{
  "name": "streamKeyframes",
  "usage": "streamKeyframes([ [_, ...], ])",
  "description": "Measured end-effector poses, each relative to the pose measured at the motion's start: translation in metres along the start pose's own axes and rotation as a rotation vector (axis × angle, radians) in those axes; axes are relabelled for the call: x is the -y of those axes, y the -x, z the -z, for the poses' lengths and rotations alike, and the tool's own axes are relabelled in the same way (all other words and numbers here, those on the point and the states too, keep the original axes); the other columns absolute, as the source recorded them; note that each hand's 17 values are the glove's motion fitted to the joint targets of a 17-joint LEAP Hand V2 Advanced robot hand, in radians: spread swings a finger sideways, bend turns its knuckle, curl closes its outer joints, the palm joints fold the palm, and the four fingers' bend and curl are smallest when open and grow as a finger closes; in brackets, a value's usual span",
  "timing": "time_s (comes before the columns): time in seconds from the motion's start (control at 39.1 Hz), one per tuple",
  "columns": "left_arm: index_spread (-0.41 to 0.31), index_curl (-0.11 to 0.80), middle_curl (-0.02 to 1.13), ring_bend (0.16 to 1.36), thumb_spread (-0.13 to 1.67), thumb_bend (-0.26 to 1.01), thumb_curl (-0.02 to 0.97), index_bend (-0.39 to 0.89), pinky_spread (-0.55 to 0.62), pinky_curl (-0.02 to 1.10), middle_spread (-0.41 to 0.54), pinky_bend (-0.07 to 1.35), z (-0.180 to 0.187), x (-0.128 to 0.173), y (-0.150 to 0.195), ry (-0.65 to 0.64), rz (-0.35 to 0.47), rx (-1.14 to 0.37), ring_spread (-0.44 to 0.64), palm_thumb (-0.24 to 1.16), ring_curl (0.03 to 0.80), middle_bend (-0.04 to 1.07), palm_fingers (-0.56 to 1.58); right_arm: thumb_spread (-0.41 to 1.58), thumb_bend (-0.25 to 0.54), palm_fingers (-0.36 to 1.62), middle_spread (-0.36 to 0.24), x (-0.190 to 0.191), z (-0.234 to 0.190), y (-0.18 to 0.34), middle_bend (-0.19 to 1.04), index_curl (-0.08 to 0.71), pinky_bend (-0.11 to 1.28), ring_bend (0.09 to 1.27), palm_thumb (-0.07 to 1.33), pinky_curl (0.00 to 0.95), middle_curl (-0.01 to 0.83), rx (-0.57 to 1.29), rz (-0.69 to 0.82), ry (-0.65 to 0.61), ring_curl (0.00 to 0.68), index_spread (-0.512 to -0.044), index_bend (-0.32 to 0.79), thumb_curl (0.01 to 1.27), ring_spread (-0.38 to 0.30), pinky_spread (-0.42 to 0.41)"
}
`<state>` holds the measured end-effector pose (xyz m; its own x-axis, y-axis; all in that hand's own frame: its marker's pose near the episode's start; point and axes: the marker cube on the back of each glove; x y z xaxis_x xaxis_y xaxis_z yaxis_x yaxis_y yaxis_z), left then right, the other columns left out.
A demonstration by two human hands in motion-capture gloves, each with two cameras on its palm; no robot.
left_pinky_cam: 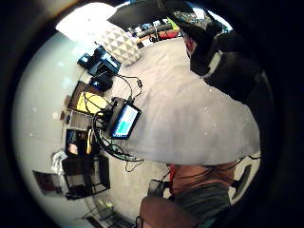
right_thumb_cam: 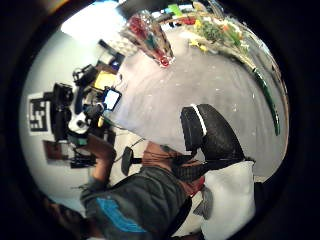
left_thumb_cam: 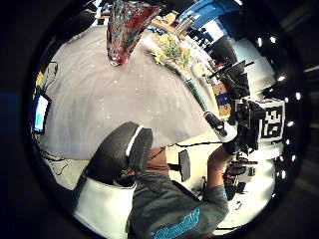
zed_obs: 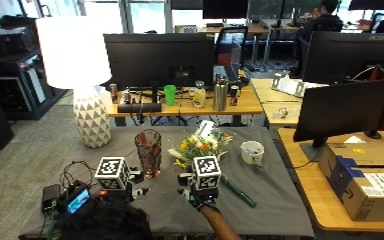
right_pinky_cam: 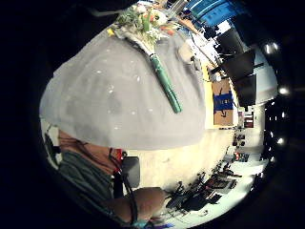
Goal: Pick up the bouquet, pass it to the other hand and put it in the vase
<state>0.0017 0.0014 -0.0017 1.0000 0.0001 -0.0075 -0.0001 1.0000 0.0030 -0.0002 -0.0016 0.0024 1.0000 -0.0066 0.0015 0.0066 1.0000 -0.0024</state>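
The bouquet (zed_obs: pixel 202 144) of yellow, orange and white flowers lies on the grey-covered table (zed_obs: pixel 272 215), its green wrapped stem (zed_obs: pixel 237 192) pointing toward the front right. A tall glass vase (zed_obs: pixel 148 152) with red inside stands upright just left of the flowers. My right hand (zed_obs: pixel 198 197) hovers over the cloth beside the stem end, holding nothing. My left hand (zed_obs: pixel 127 191) hovers in front of the vase, also empty. The palm views show the bouquet (right_pinky_cam: pixel 143 19) and the vase (left_thumb_cam: pixel 124 30) lying apart from both hands, each thumb (right_thumb_cam: pixel 205 130) relaxed.
A white mug (zed_obs: pixel 252 152) stands right of the bouquet. A small screen device (zed_obs: pixel 79 200) with cables sits at the front left corner. A white lamp (zed_obs: pixel 85 75) stands at the back left. Monitors and bottles fill the desk behind.
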Motion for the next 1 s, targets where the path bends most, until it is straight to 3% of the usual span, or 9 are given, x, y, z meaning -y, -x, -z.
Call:
streamKeyframes([
  [0.15, -0.064, 0.108, 0.15, 0.52, 0.64, 0.09, 0.1, 0.15, 0.11, 0.2, -0.003, 0.46, 0.002, -0.004, 0.001, 0.018, 0.012, 0.015, 0.08, 0.24, 0.195, 0.18, 0.61, 0.72, 0.326, 0.29, 0.077, -0.01, 0.01, 0.007, 0.28, 0.066, 0.49, 0.31, 0.52, 0.184, 0.128, 0.016, -0.006, 0.021, 0.11, -0.235, 0.1, 0.13, 0.136, 0.217],
  [0.36, -0.078, 0.168, 0.21, 0.54, 0.84, 0.04, 0.149, 0.15, 0.13, 0.26, -0.004, 0.47, -0.002, 0.0, 0.003, -0.001, 0.012, 0.009, 0.1, 0.26, 0.243, 0.17, 0.58, 0.99, 0.299, 0.24, 0.095, -0.006, 0.007, 0.007, 0.3, 0.098, 0.53, 0.34, 0.56, 0.243, 0.195, 0.014, 0.009, 0.011, 0.157, -0.293, 0.1, 0.18, 0.177, 0.271],
  [0.66, -0.084, 0.223, 0.25, 0.55, 0.93, -0.02, 0.206, 0.14, 0.14, 0.31, -0.004, 0.47, 0.001, -0.003, 0.004, -0.01, 0.009, 0.005, 0.1, 0.28, 0.273, 0.17, 0.56, 1.13, 0.232, 0.2, 0.104, -0.006, 0.004, -0.011, 0.31, 0.129, 0.56, 0.38, 0.59, 0.293, 0.259, -0.002, -0.005, 0.004, 0.198, -0.318, 0.11, 0.23, 0.198, 0.291],
  [1.0, -0.093, 0.258, 0.29, 0.56, 0.95, -0.03, 0.241, 0.14, 0.14, 0.34, -0.014, 0.46, 0.006, -0.005, 0.001, -0.101, -0.002, -0.029, 0.09, 0.28, 0.291, 0.17, 0.56, 1.17, 0.16, 0.14, 0.107, 0.016, -0.044, -0.128, 0.3, 0.141, 0.61, 0.42, 0.63, 0.332, 0.294, 0.051, -0.202, 0.03, 0.234, -0.327, 0.09, 0.28, 0.202, 0.296],
])
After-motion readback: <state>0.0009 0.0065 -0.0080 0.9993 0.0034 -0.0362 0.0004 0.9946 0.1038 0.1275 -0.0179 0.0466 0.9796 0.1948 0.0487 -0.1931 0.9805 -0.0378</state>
